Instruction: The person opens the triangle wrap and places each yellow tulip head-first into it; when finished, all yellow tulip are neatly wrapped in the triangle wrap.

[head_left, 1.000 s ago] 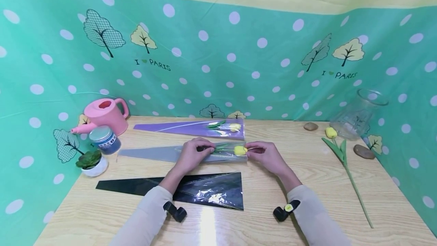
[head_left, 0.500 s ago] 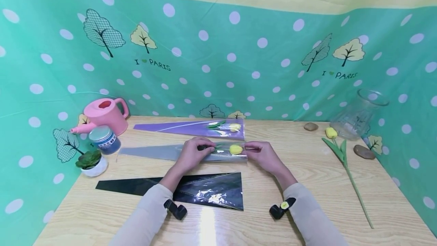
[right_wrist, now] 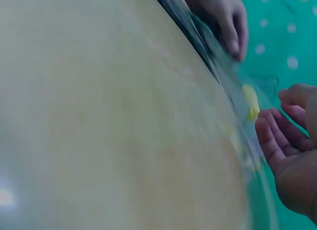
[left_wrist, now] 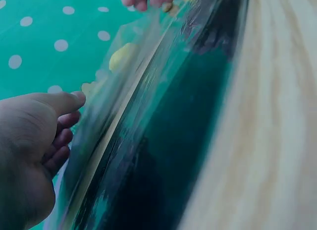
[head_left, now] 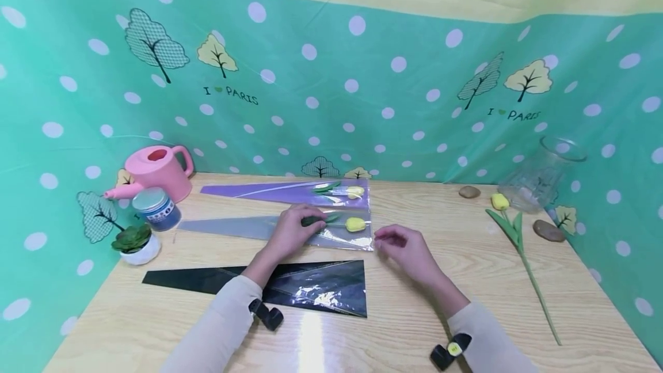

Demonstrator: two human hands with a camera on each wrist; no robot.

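Observation:
A grey flower sleeve (head_left: 223, 226) with a clear front lies across the middle of the table, its wide end to the right. Inside that end is a yellow artificial tulip (head_left: 355, 224), its head short of the sleeve's right edge and its green leaf near my left hand. My left hand (head_left: 295, 229) bends over the sleeve and pinches it at the leaf; the left wrist view has its thumb at the film's edge. My right hand (head_left: 411, 252) is just off the sleeve's right edge. In the right wrist view its thumb and fingers (right_wrist: 270, 141) stand apart, holding nothing.
Behind lies a purple sleeve (head_left: 279, 191) with a tulip; in front, a black sleeve (head_left: 326, 286). At right are another tulip (head_left: 528, 269), stones (head_left: 549, 231) and a glass vase (head_left: 538, 183). At left: pink watering can (head_left: 157, 174), blue jar (head_left: 157, 209), potted succulent (head_left: 137, 245).
The tulip has slid left, deeper into the grey sleeve. My right hand has come off its head and moved toward me and slightly right. The left hand has stayed nearly in place.

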